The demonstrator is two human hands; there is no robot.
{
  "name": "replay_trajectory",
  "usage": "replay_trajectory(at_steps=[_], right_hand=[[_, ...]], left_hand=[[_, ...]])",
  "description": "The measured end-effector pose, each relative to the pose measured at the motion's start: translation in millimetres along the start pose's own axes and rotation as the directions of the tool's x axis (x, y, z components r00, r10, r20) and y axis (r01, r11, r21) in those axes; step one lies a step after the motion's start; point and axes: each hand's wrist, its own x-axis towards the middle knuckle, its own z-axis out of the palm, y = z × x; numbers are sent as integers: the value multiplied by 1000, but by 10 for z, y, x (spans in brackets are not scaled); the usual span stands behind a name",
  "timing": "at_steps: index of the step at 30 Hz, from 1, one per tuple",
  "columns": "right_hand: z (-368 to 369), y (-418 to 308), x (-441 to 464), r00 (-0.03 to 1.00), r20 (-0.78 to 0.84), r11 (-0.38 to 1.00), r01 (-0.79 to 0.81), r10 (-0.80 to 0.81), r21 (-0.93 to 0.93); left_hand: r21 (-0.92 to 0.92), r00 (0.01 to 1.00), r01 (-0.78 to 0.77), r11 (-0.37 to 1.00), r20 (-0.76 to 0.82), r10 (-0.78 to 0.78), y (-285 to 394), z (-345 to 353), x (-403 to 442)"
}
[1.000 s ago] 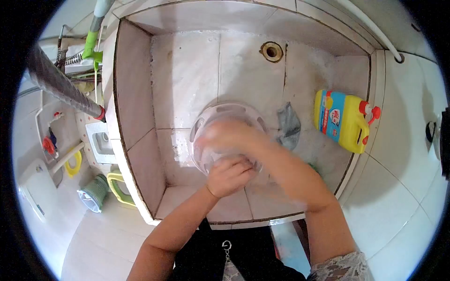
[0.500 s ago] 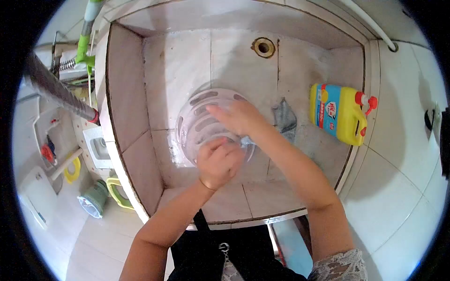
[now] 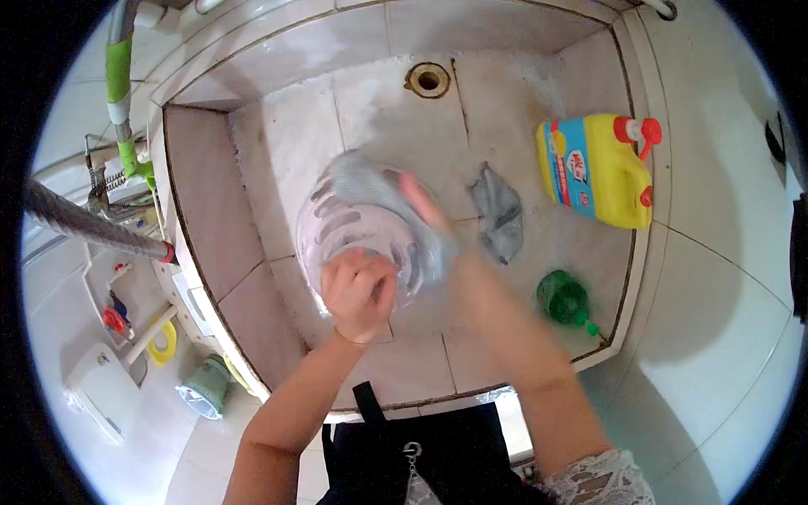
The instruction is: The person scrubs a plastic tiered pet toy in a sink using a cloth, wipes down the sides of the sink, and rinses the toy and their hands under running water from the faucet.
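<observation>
A pale, see-through round plastic basket (image 3: pixel 370 220) with long slots sits on the floor of a tiled basin. My left hand (image 3: pixel 358 290) is closed on its near rim. On its far right side lies a thin blue-grey cloth (image 3: pixel 358 181), smeared by motion. My right hand (image 3: pixel 427 206) presses this cloth to the plastic; its fingers are blurred and partly hidden. Just right of the basket, a crumpled dark grey cloth (image 3: pixel 498 215) rests on the tiles.
A yellow jug (image 3: pixel 619 181) with a red cap and blue label stands at the basin's right side. Nearer to me is a green bottle (image 3: pixel 562 296). The drain hole (image 3: pixel 427 81) is at the far wall. Outside, at left, are a green bucket (image 3: pixel 206 387) and a pole (image 3: pixel 97 220).
The blue-grey cloth now spreads over the basket's far side, where bare slots showed before. My right hand has moved with it. The view has shifted, and the green bottle now shows.
</observation>
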Motion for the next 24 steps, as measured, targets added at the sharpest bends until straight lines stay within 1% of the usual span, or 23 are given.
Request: replay_trajectory(at_steps=[1,2,3,6,7,8,9,11,12,15,16,17,18,19,21,24], right_hand=[[-101,-166,235,994,-73,974,-90,76,-208],[-244,-252,560,978,-160,896,-190,136,-401],[-304,-274,730,950,-255,773,-295,177,-562],[-186,-188,618,982,-127,588,-185,138,-787],[-178,-173,389,974,-212,609,-217,81,-763],[-3,-87,129,925,-381,661,-274,-19,-698],[171,-1,-131,838,-533,724,-295,-118,-623],[-70,423,-537,767,-571,848,-68,-292,-526],[-561,592,-634,835,-393,854,161,-385,-494],[-310,435,-324,823,-495,942,133,-279,-309],[-457,234,-107,914,-194,553,39,-356,-832],[-396,41,166,974,-135,232,-91,-184,-969],[-332,-153,440,997,-72,-139,-71,-5,-988],[-70,-215,637,950,-246,-223,-202,191,-954],[-32,-261,618,970,-186,-313,-131,154,-941],[63,-230,686,988,-74,-443,-8,133,-896]], left_hand=[[-4,1000,-5,1000,6,5,7,14,9],[-4,1000,-9,1000,8,9,-6,15,13],[1,1000,-11,1000,13,11,-19,4,10],[-42,998,-22,999,54,24,-78,-33,-24],[-36,998,-27,999,47,29,-86,-46,-46],[-36,999,-33,999,36,34,-88,-34,-59],[-38,999,-38,999,25,39,-90,-18,-62],[-77,998,-28,997,54,32,-94,-35,-40],[-95,997,-18,995,73,24,-91,-48,-56],[-35,993,-42,998,107,46,-133,-54,-107],[-42,993,-47,998,110,52,-148,-60,-99],[-52,991,-52,997,117,58,-151,-74,-88],[-66,990,-56,996,126,64,-146,-85,-89],[-75,988,-70,995,129,79,-141,-83,-93],[-86,987,-100,991,118,110,-167,-78,-51],[-210,960,-181,961,176,219,-280,-184,74]])
